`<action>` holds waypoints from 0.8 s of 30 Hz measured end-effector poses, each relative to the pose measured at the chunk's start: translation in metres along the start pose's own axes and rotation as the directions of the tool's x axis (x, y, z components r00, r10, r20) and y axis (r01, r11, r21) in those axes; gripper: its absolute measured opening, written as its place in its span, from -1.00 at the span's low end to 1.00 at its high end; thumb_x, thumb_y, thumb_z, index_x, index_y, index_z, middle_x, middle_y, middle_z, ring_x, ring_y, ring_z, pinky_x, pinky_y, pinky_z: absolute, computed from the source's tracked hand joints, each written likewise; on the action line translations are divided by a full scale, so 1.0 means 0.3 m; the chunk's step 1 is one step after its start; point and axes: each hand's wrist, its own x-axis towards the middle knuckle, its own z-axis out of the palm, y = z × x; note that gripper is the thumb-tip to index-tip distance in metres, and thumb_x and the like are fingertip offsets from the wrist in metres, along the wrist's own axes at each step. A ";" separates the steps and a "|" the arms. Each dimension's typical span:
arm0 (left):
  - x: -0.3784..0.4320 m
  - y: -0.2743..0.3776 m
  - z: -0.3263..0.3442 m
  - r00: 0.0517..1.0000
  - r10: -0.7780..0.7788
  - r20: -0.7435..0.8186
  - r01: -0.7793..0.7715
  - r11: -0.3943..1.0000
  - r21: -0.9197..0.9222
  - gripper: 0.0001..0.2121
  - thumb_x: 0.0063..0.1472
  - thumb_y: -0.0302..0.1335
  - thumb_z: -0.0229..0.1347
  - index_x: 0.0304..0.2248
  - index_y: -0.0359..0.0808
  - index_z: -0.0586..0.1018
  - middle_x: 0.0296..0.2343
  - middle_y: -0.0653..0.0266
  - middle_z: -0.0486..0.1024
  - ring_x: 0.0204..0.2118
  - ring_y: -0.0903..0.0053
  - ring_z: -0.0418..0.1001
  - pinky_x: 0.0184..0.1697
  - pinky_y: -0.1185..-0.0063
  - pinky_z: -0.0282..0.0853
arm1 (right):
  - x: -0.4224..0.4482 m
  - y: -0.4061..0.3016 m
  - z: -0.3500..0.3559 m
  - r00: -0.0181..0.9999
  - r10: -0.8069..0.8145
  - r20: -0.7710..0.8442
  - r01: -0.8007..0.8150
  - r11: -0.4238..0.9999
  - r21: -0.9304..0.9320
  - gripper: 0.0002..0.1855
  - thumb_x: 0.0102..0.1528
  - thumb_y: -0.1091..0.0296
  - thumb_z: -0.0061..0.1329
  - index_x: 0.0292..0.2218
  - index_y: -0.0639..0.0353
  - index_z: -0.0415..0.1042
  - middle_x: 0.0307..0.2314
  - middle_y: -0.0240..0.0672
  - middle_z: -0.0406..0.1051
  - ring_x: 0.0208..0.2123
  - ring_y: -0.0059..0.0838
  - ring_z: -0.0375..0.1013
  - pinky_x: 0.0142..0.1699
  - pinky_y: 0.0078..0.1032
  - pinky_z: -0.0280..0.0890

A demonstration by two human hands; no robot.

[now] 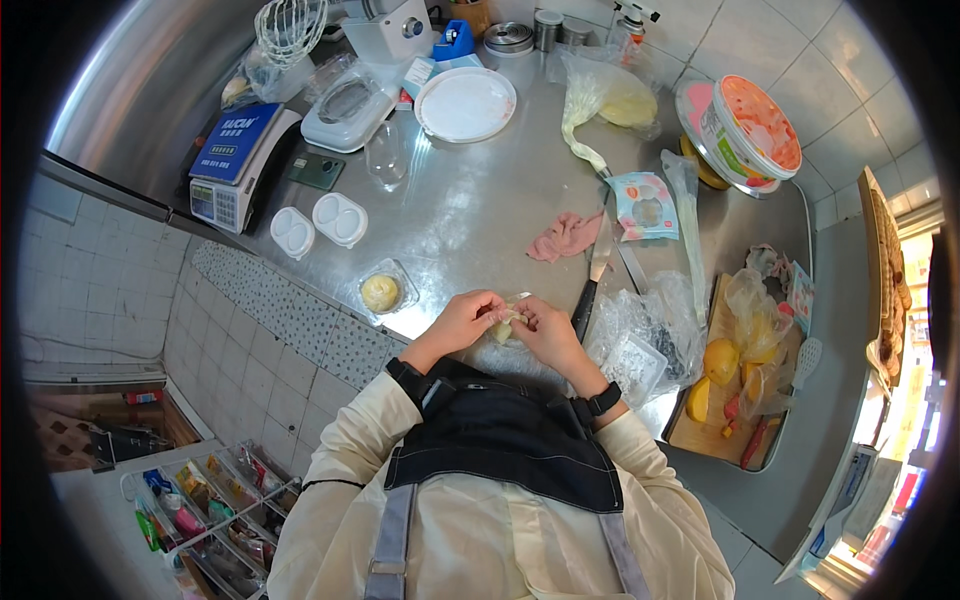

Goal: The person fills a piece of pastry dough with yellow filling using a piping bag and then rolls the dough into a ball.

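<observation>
Close to the front edge of a steel worktable (465, 202), my left hand (474, 313) pinches one side of a soft, pale yellow food piece (510, 327). My right hand (546, 330) pinches its other side. The piece looks like a thin pancake wrapper being gathered. Clear plastic shows around it, and my fingers partly hide it. To the left, a round yellow ball (379, 292) sits in a clear plastic tub (405, 283). A black-handled spatula knife (589, 300) lies just right of my right hand.
At right are crumpled plastic bags (675, 307), a white-powdered tray (634, 369) and a cutting board (686, 427) with mango. Farther back are a pink cloth (564, 237), a piping bag (581, 124) and a tilted bucket (757, 124). A scale (232, 165) and white molds (340, 220) stand left.
</observation>
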 end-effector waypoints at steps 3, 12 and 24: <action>-0.004 -0.005 0.002 0.996 -0.068 0.063 0.073 0.994 -0.086 -0.83 0.04 -0.53 0.11 -0.33 -0.36 0.48 -0.56 0.36 0.42 -0.53 0.72 0.31 -0.46 0.68 0.26 | 0.000 0.022 0.007 0.995 -0.055 -0.086 0.053 0.998 -0.024 -0.82 -0.07 0.42 0.00 -0.36 0.26 0.36 -0.55 -0.13 0.39 -0.56 -0.26 0.40 -0.43 -0.46 0.28; 0.012 -0.028 -0.007 0.998 0.061 0.024 -0.062 0.998 0.032 -0.85 -0.01 -0.56 0.12 -0.37 -0.34 0.51 -0.57 0.31 0.43 -0.55 0.62 0.35 -0.48 0.65 0.25 | 0.011 0.019 0.031 0.992 -0.061 -0.113 0.055 0.997 -0.056 -0.81 -0.10 0.44 0.08 -0.45 0.30 0.35 -0.66 -0.25 0.34 -0.60 -0.48 0.37 -0.47 -0.57 0.25; 0.058 0.015 0.014 0.975 0.198 0.097 -0.219 0.928 0.301 -0.86 -0.06 -0.48 0.14 -0.54 -0.35 0.42 -0.60 0.17 0.40 -0.55 0.36 0.39 -0.48 0.52 0.28 | 0.029 0.063 0.035 0.963 -0.172 -0.208 0.170 0.985 -0.028 -0.91 -0.10 0.53 -0.04 -0.45 0.24 0.42 -0.55 -0.17 0.37 -0.56 -0.24 0.39 -0.41 -0.46 0.27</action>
